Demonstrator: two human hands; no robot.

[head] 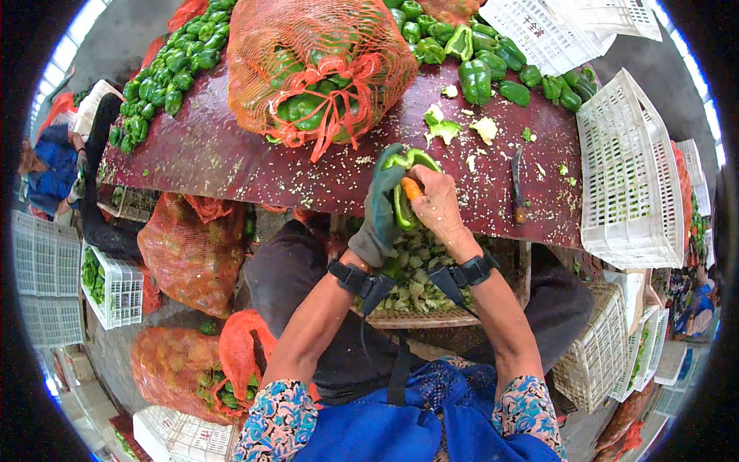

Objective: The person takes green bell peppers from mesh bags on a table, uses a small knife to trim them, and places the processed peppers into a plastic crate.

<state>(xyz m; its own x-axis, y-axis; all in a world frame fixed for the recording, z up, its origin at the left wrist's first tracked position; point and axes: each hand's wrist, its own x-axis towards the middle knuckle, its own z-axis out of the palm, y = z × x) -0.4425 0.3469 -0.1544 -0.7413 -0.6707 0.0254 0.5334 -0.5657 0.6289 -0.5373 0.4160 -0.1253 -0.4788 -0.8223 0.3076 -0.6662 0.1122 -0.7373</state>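
In a grey-green glove, my left hand (378,205) grips a cut-open green bell pepper (402,208) from its left side. My bare right hand (437,199) is at the pepper's opening, with an orange wrap or handle (411,188) at its fingers; whether a blade is inside the pepper is hidden. Below both hands, between the knees, a basket (424,317) holds pale pepper cores and scraps (421,277). A knife with a dark curved blade (517,185) lies on the dark red table (254,167), right of my right hand.
An orange mesh sack of peppers (323,75) stands on the table, with loose green peppers (476,81) and more peppers (173,69) beyond. White plastic crates (629,179) flank the right edge. Filled mesh sacks (193,254) lie on the floor at left. A co-worker (52,167) is at far left.
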